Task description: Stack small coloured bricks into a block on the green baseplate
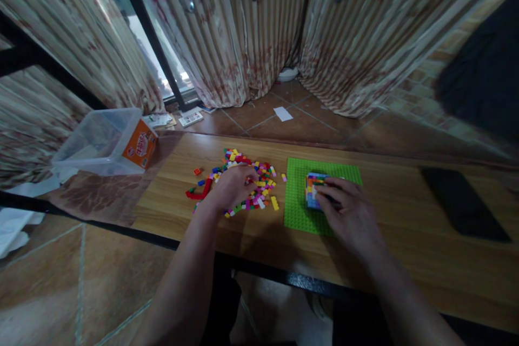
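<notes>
A green baseplate (298,211) lies on the wooden table (405,238). On it stands a small multicoloured brick build (313,186). My right hand (344,208) rests against the build, fingers curled round its right side. My left hand (232,186) lies over a scattered pile of small coloured bricks (261,184) left of the plate, fingers bent down into the pile; whether it holds a brick is hidden. A red curved piece (198,192) lies just left of that hand.
A clear plastic tub (97,143) with an orange label sits at the table's left end. A black phone (462,203) lies flat at the right. Curtains hang behind; papers and a white sheet (283,113) lie on the tiled floor.
</notes>
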`<state>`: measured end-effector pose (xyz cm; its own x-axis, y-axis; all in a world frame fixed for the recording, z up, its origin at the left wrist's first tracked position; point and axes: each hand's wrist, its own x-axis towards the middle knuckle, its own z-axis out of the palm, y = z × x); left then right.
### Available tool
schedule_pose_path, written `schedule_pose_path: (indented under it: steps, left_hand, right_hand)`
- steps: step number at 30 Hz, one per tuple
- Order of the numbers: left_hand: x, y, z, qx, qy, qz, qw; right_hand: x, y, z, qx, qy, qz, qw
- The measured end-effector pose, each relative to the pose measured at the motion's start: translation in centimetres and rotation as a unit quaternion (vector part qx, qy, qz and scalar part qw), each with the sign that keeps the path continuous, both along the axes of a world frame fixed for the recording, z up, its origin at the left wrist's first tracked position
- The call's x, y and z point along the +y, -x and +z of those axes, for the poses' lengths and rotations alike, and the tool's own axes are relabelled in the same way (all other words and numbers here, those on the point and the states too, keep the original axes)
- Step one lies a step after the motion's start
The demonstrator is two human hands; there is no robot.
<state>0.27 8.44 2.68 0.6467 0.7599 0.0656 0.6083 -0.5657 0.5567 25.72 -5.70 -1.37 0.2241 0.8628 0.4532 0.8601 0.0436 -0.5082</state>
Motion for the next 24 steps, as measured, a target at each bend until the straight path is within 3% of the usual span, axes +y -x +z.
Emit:
schedule_pose_path:
  steps: [5, 8, 13, 17, 24]
  left_hand:
    - [-1.3, -1.9, -0.4, -0.146, 0.090, -0.003, 0.985]
    - [-3.3, -4.7, -1.1, -0.201, 0.091, 0.010, 0.975]
    - [-6.4, -8.6, -2.1, -0.185, 0.030, 0.038, 0.982]
    - [-6.9, -9.8, -2.6, -0.164, 0.008, 0.055, 0.985]
    - [-6.4, -9.9, -3.2, -0.187, 0.087, 0.030, 0.978]
  right_hand:
    - [0.2, 0.3, 0.9, 0.062, -0.056, -0.043, 0.996]
    - [0.3, 0.1, 1.2, 0.087, -0.080, -0.062, 0.991]
    - [0.4, -0.1, 1.3, 0.116, -0.083, -0.071, 0.987]
    - [0.5, 0.1, 1.4, 0.111, -0.076, -0.072, 0.988]
    - [0.4, 0.1, 1.7, 0.114, -0.072, -0.076, 0.988]
